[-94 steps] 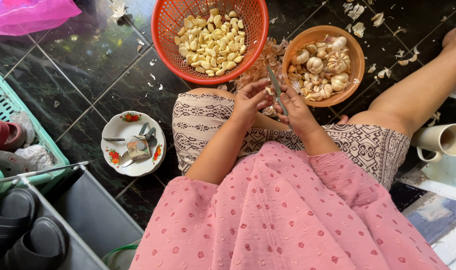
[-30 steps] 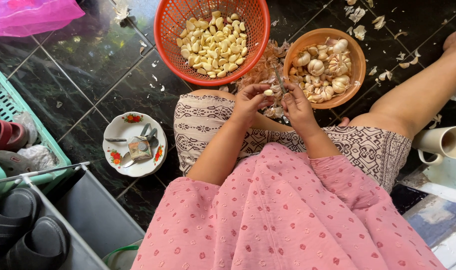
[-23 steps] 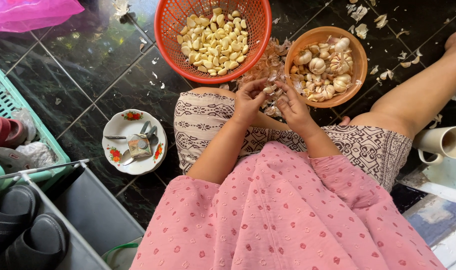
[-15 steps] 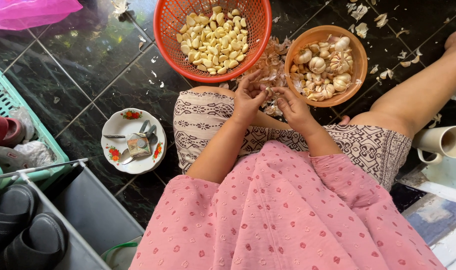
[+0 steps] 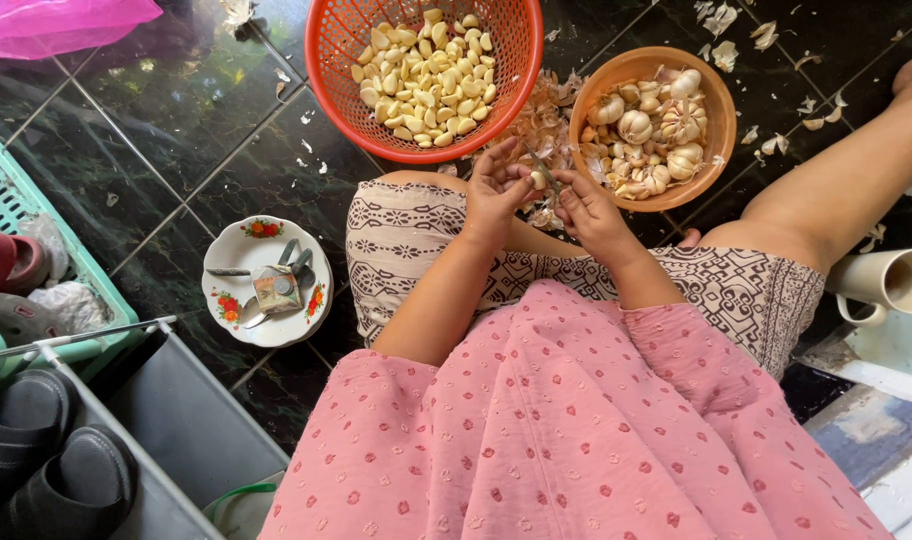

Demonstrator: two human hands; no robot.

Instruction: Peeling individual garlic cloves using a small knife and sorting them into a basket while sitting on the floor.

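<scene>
Bright, sharp daylight; soft glare on dark floor tiles (image 5: 166, 130).

glossy dark stone floor (image 5: 176, 130), orange plastic mesh basket (image 5: 346, 60), smooth glazed plate (image 5: 226, 265)

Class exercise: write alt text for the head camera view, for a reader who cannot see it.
A seated person's left hand and right hand peel a garlic clove with a small knife, between a red basket of peeled cloves and an orange bowl of whole bulbs, on dark tiles.

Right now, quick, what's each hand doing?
Left hand: closed on a garlic clove.
Right hand: closed on a small knife, its blade at the clove.
</scene>
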